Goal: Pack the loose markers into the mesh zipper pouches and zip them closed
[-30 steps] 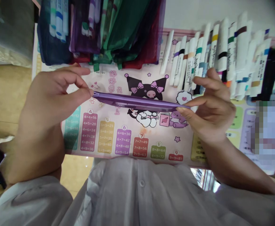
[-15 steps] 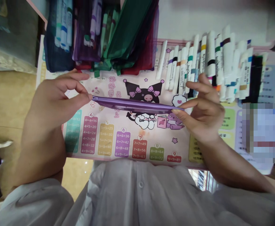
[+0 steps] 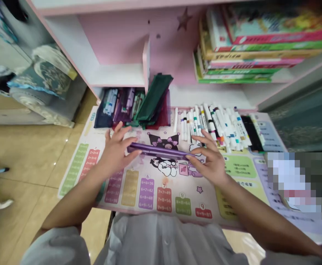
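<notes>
A slim purple zip pouch (image 3: 161, 151) is held nearly edge-on above the middle of the desk mat, its zipped edge running left to right. My left hand (image 3: 118, 151) has its thumb and index finger at the left end, with the other fingers spread. At the right end, my right hand (image 3: 209, 158) pinches the pouch between thumb and fingertips. Beyond the pouch lies a dense group of white markers (image 3: 218, 125) with coloured bands. Mesh pouches in navy (image 3: 102, 114), purple (image 3: 120, 110) and green (image 3: 155, 97) lie at the back left, several with markers inside.
The printed desk mat (image 3: 188, 217) covers the desktop. Behind it rises a pink-and-white shelf unit (image 3: 122, 75) with stacked books (image 3: 249, 55) at right. A black pouch-like item (image 3: 251, 132) lies right of the markers. A blurred-out object (image 3: 299, 184) sits at the right edge.
The view has tilted up and pulled back, bringing the shelf and books into sight. My left hand has shifted from pinching the zip end to spreading its fingers around the pouch's left end.
</notes>
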A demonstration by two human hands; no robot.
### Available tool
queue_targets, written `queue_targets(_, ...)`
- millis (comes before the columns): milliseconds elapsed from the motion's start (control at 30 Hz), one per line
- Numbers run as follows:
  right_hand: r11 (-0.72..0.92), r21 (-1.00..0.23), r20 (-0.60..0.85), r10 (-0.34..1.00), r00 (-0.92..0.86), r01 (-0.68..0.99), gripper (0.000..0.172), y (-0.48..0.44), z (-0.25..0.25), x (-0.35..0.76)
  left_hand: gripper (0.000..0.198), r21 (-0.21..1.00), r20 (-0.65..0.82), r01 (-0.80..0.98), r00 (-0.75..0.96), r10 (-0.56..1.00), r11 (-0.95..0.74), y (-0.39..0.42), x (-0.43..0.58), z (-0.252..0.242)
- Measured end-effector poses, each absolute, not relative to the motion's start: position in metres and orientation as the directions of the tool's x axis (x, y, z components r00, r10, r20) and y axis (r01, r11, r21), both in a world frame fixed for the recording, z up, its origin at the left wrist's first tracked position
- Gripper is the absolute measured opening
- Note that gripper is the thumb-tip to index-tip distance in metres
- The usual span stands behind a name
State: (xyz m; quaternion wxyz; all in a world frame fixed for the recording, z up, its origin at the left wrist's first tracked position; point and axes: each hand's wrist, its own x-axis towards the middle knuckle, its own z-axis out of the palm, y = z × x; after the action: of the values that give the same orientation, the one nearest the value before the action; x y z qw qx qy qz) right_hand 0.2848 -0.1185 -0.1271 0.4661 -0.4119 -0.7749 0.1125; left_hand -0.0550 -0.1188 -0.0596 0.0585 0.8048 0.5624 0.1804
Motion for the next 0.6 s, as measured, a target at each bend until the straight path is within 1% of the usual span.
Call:
queue_targets(100,0.654,-0.534,0.661,0.718,-0.219,0.535,0.008,-0.117,-0.13,0.284,0.021,0.199,0.194,0.898,0.356,0.914,-0.392,-0.121,-0.043,-0.064)
queue_targets(200,0.672,-0.508,0.692,0.691,-0.21,0.539,0.008,-0.116,-0.133,0.281,0.017,0.161,0.201,0.89,0.393,0.897,-0.426,-0.121,-0.031,-0.066)
queue_targets(267,0.678,-0.495,0.706,0.678,-0.203,0.544,0.008,-0.115,-0.134,0.279,0.015,0.157,0.205,0.88,0.415,0.887,-0.448,-0.121,-0.025,-0.068)
queue_targets(367,0.676,-0.488,0.724,0.667,-0.177,0.552,0.008,-0.114,-0.135,0.278,0.018,0.196,0.236,0.869,0.407,0.882,-0.453,-0.121,-0.019,-0.069)
queue_targets(467,0.674,-0.482,0.738,0.657,-0.156,0.559,0.004,-0.115,-0.135,0.277,0.023,0.262,0.29,0.859,0.364,0.885,-0.44,-0.124,-0.024,-0.064)
queue_targets(533,0.672,-0.48,0.74,0.655,-0.15,0.564,0.006,-0.116,-0.135,0.277,0.024,0.331,0.317,0.858,0.29,0.903,-0.392,-0.127,-0.034,-0.058)
queue_targets(600,0.667,-0.482,0.739,0.658,-0.145,0.568,0.009,-0.116,-0.135,0.277,0.024,0.437,0.323,0.852,0.15,0.935,-0.288,-0.129,-0.051,-0.049)
